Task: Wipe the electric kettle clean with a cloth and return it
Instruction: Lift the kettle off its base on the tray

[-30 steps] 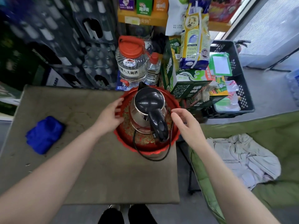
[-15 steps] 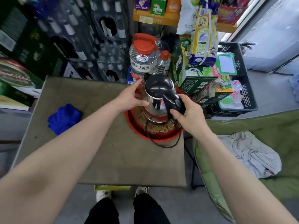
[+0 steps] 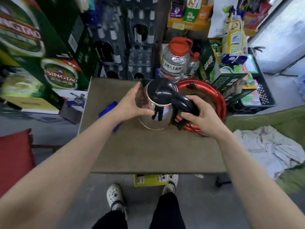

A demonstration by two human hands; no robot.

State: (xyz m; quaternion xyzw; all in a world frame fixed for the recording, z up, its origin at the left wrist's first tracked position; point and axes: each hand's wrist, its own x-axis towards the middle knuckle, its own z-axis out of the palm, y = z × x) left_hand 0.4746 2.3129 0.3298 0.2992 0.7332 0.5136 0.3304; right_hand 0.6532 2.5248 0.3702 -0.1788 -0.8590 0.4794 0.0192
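Kettle [image 3: 156, 103] held above table [image 3: 148, 151], left of red tray [image 3: 219, 100]. Right hand [image 3: 200, 119] gripping handle; left hand [image 3: 130, 104] cupping body. Blue cloth [image 3: 109, 108] mostly hidden behind left wrist.

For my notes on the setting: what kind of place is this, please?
Probably a small shop's storeroom: stacked green Tsingtao beer cartons, dark plastic bottle crates, and a yellow shelf of packaged snacks.
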